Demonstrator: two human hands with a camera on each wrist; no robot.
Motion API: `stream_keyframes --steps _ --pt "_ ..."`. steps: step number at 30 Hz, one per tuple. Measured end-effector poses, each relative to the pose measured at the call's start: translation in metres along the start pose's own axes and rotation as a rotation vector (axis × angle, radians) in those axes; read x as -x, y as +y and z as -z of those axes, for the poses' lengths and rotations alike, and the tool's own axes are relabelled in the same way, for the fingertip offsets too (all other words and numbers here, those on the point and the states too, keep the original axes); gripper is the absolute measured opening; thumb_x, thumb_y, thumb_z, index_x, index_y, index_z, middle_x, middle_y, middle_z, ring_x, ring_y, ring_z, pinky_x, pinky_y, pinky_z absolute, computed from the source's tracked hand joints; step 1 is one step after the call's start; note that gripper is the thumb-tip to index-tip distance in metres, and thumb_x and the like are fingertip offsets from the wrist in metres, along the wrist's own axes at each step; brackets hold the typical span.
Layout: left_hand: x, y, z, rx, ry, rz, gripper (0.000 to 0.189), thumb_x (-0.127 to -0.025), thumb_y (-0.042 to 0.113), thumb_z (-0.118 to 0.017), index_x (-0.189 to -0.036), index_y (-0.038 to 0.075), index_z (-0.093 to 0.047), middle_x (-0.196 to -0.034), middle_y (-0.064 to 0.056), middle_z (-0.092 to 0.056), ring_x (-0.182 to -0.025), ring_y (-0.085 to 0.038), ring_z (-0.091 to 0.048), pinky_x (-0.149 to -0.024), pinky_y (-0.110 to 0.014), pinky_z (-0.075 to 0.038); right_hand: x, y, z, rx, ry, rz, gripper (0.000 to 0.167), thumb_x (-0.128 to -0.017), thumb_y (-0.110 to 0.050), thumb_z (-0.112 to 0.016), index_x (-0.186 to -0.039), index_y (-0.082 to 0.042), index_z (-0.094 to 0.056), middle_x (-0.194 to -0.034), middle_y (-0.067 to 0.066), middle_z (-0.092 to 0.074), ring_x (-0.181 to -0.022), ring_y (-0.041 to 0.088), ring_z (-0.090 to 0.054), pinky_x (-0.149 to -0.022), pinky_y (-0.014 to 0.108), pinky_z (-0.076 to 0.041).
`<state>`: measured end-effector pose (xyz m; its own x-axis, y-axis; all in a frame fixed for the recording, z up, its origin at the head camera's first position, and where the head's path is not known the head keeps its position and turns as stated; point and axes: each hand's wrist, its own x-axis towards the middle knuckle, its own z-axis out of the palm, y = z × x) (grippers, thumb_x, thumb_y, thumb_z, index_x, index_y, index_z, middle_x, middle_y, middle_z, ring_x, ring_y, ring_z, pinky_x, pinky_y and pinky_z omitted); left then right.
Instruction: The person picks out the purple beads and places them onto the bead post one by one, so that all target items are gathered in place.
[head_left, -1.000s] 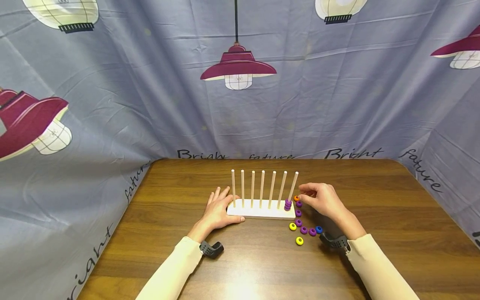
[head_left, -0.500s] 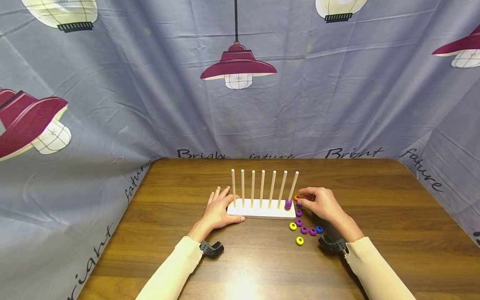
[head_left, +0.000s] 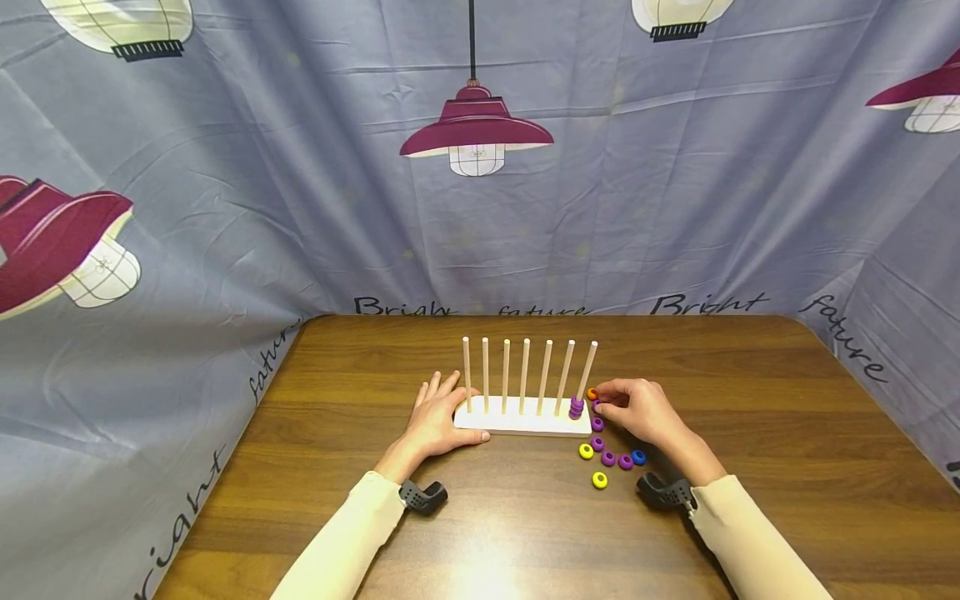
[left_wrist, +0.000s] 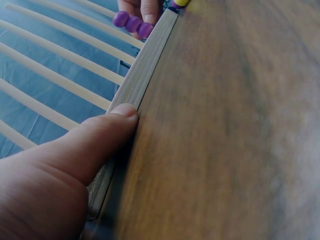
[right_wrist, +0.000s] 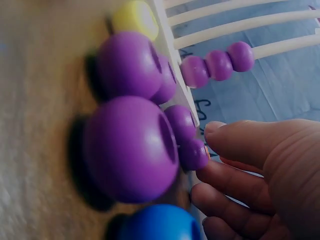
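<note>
In the head view my left hand (head_left: 435,425) holds the left end of a white wooden peg board (head_left: 517,425), the thumb along its front edge and the other fingers spread behind. Several upright pegs stand in it. Three purple beads (head_left: 576,407) are stacked on the rightmost peg. Just past the board's right end, my right hand (head_left: 639,410) pinches a purple bead (right_wrist: 194,154) between thumb and index finger, low at the table. Part of that bead is hidden by the fingers in the head view. An orange bead (head_left: 592,393) lies just behind it.
More purple beads (head_left: 608,458) lie loose in a curved row right of the board. Two yellow beads (head_left: 587,451) and a blue bead (head_left: 638,457) are near them. A printed curtain (head_left: 480,242) rises behind the brown table (head_left: 360,358).
My right hand has come slightly nearer to me, from beside the orange bead down to the purple bead, its fingers closing around it. The left hand has stayed on the board.
</note>
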<state>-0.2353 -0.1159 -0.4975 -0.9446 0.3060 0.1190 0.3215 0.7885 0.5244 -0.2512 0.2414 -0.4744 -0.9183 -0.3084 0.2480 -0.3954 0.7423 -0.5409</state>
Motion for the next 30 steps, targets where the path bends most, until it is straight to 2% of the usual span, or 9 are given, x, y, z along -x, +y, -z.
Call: stream_keyframes --steps 6,13,21,30 --pt "-0.001 0.000 0.000 0.000 0.003 0.005 0.070 -0.073 0.051 -0.085 -0.132 0.019 -0.065 -0.161 -0.022 -0.039 -0.154 -0.052 -0.020 -0.126 -0.064 -0.014 0.000 0.001 -0.003 0.013 -0.004 0.019 0.020 -0.083 -0.010 -0.080 -0.101 -0.002 -0.078 -0.087 0.006 -0.079 -0.076 0.013 -0.072 -0.070 0.029 -0.057" --pt "-0.002 -0.001 0.000 -0.002 -0.005 0.008 0.070 -0.073 0.051 -0.085 -0.132 0.019 -0.065 -0.162 -0.021 -0.039 -0.154 -0.051 -0.020 -0.126 -0.064 -0.014 0.002 0.008 -0.008 0.041 0.019 0.043 0.021 -0.079 -0.007 -0.079 -0.100 -0.004 -0.079 -0.084 0.004 -0.076 -0.069 0.004 -0.060 -0.062 0.024 -0.048" --pt "-0.003 -0.001 -0.001 -0.012 -0.009 0.007 0.071 -0.074 0.052 -0.084 -0.133 0.018 -0.065 -0.162 -0.021 -0.038 -0.154 -0.051 -0.020 -0.126 -0.064 -0.014 0.003 0.011 -0.011 0.054 0.056 0.104 0.023 -0.076 -0.006 -0.083 -0.098 -0.006 -0.079 -0.082 0.002 -0.072 -0.068 0.005 -0.057 -0.061 0.025 -0.046" --pt "-0.001 0.000 -0.001 -0.012 -0.011 0.009 0.072 -0.074 0.052 -0.084 -0.134 0.017 -0.065 -0.162 -0.021 -0.039 -0.154 -0.051 -0.020 -0.126 -0.064 -0.013 0.005 0.012 -0.013 0.067 0.066 0.134 0.020 -0.076 -0.007 -0.084 -0.095 -0.006 -0.079 -0.082 0.002 -0.071 -0.067 0.006 -0.057 -0.060 0.026 -0.045"
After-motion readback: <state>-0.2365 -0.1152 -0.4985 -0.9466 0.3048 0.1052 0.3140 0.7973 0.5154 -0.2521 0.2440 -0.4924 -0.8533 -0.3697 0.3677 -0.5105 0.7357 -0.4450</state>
